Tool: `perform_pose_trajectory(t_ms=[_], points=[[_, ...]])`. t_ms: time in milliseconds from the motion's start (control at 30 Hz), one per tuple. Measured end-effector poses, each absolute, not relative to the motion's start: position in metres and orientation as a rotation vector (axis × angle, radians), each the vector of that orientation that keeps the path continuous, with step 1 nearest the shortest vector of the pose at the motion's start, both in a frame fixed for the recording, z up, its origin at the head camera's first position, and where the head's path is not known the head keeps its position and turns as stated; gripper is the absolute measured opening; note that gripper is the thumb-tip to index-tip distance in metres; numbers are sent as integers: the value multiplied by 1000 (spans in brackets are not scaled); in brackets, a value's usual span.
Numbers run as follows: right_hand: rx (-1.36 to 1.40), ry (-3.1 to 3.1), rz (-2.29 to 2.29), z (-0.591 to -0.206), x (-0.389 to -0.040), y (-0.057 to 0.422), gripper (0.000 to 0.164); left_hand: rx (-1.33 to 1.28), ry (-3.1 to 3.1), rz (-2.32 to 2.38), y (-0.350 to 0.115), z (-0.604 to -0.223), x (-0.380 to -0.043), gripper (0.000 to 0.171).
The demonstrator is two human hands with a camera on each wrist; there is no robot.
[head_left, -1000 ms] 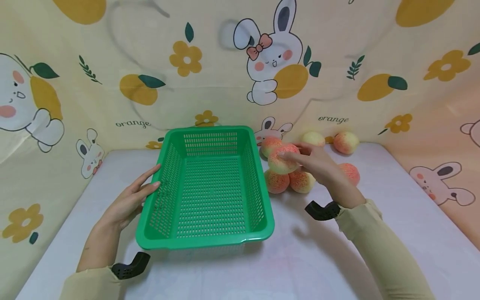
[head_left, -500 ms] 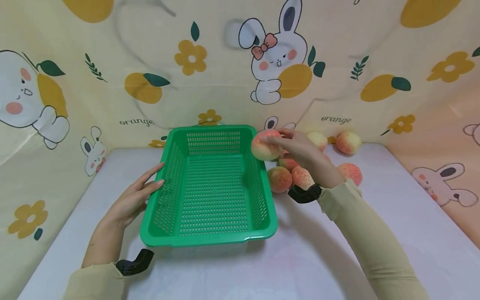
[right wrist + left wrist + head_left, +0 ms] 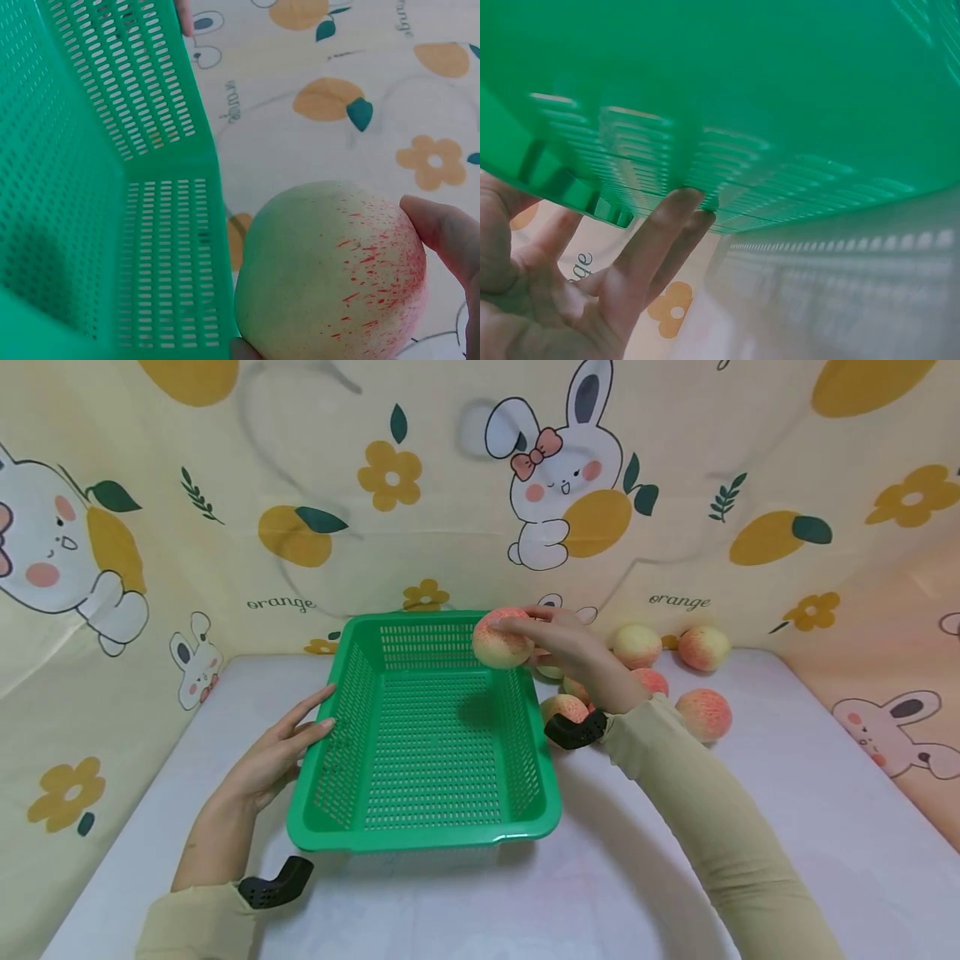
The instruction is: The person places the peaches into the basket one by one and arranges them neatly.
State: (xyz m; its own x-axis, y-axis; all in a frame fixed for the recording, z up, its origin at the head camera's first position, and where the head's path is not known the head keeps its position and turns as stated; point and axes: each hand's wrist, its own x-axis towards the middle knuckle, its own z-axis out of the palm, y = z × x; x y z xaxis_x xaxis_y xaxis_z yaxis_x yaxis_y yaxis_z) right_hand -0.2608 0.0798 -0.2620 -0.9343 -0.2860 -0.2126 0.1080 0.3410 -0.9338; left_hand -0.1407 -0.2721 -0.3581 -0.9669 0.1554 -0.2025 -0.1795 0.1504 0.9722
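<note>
Sliding left over the last second, the peach (image 3: 501,639) has gone from above the pile of other peaches (image 3: 703,714) to over the far right corner of the green basket (image 3: 420,839). Its shadow now falls on the basket floor, so I'd call the carry mostly done, though the fruit isn't inside yet. Grip-wise, the right hand (image 3: 573,647) has it pinched between thumb and fingers, spread about as wide as the peach itself. Can't tell whether the fruit touches the rim. The left hand (image 3: 273,752) isn't clamped on anything, fingers pretty straight with the tips against the basket's left side, same as before. Loose peaches are sitting on the counter (image 3: 450,910) to the right.
</note>
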Motion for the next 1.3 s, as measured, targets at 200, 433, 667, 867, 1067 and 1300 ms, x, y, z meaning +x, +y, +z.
perform_pose_trajectory(t_ms=[200,433,667,867,1067,1300], points=[[-126,2207,-1692,-262,-267,60,55,-23,2175,1889,-272,-358,-140,66],[-171,2170,-1700,-264,-270,40,56,-22,2169,1891,-272,-357,-140,65],[-137,2132,-1737,-270,-278,16,57,-40,2169,1902,-271,-358,-141,65],[-144,2118,-1759,-278,-281,-1,54,-40,2163,1917,-270,-359,-141,65],[-121,2106,-1763,-289,-283,-19,60,-47,2156,1926,-270,-360,-141,65],[-39,2119,-1750,-302,-289,-38,65,-36,2169,1923,-272,-360,-141,65]])
